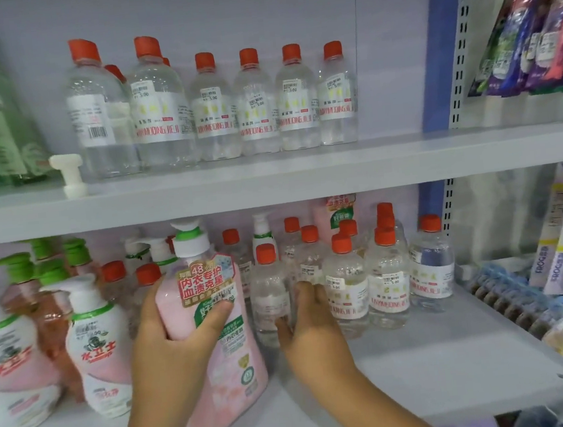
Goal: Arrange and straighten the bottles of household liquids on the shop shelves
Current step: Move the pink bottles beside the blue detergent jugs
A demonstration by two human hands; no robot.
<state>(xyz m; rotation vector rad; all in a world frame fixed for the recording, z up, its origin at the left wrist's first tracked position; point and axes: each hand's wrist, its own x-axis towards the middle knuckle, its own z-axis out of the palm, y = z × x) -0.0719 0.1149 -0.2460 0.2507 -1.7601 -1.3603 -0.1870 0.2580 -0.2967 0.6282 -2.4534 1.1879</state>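
The left hand (172, 341) is wrapped round the waist of a pink pump bottle (211, 323), thumb across its front label, holding it tilted on the lower shelf (425, 364). The right hand (306, 324) is curled against a small clear red-capped bottle (270, 297), fingers round its right side and thumb low on its front; it seems to be nudging or gripping it.

Just right of that hand stands a loose cluster of the same clear bottles (365, 274), uneven in depth and not in rows. Left of the left hand are white-and-pink pump bottles (95, 345) and green-pumped orange ones (38, 305), crowded and facing different ways. So this lower shelf looks mostly unsorted.

Above the hands, on the upper shelf (269, 176), a row of red-capped clear bottles (255, 102) stands neat and label-forward, apart from the leftmost, which shows its barcode; that shelf looks nearly done.

The pink bottle's sticker reads "48" and "内衣专护 血渍克星". Price stickers on the clear bottles read "5.00". Far right of the hands, packets (552, 256) read "FROG".
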